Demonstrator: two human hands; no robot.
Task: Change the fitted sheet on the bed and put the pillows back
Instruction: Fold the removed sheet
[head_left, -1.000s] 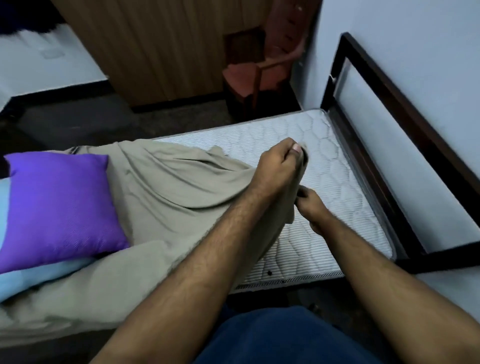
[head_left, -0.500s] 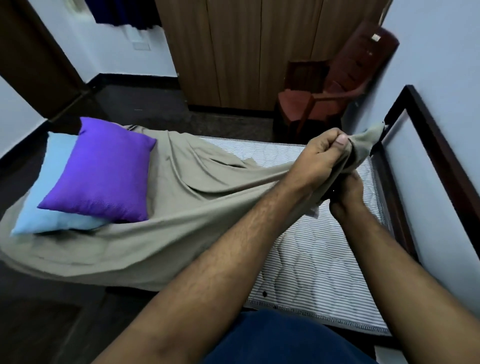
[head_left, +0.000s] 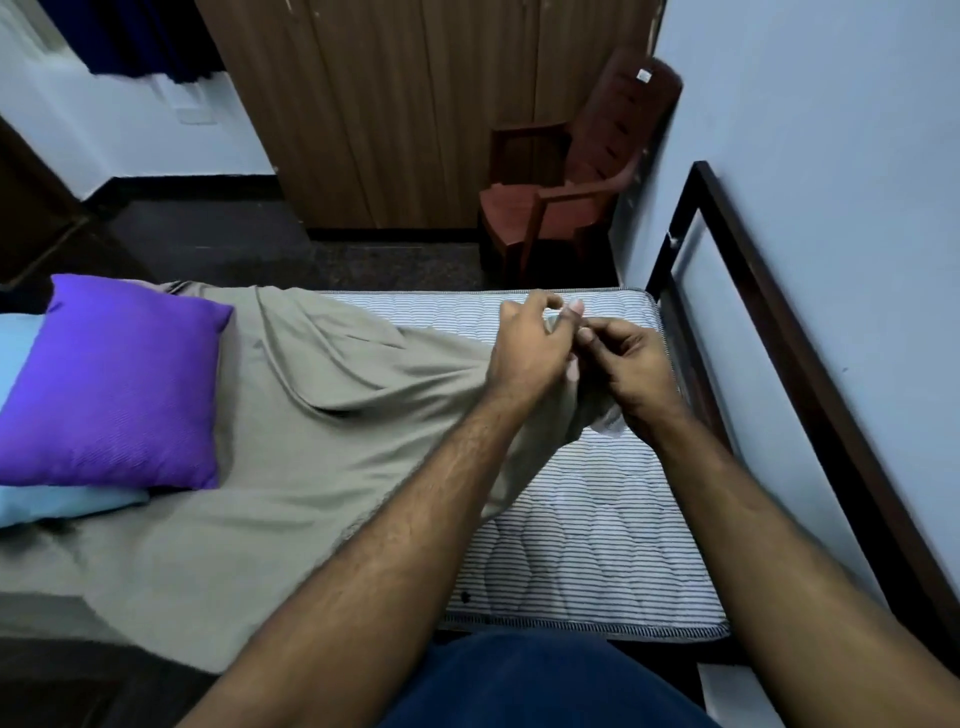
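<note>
We have the khaki-beige fitted cloth sheet (head_left: 322, 415) bunched at one corner, our left hand (head_left: 530, 348) and right hand (head_left: 623, 364) both pinched shut on it, touching each other. From that grip the sheet trails left along the bed's length, over the striped quilted mattress (head_left: 587, 545), toward the square purple cushion (head_left: 114, 384) on the pale blue pillow (head_left: 57, 504). The dark wooden bed frame (head_left: 779, 322) lies just right, nearer our right hand. We can read no writing.

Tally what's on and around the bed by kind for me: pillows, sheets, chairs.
Pillows: 2, a purple pillow lying on top of a light blue pillow
Sheets: 1, a tan sheet, bunched at one end in the left hand and right hand
Chairs: 1, a brown chair in the corner
Total: 4
</note>
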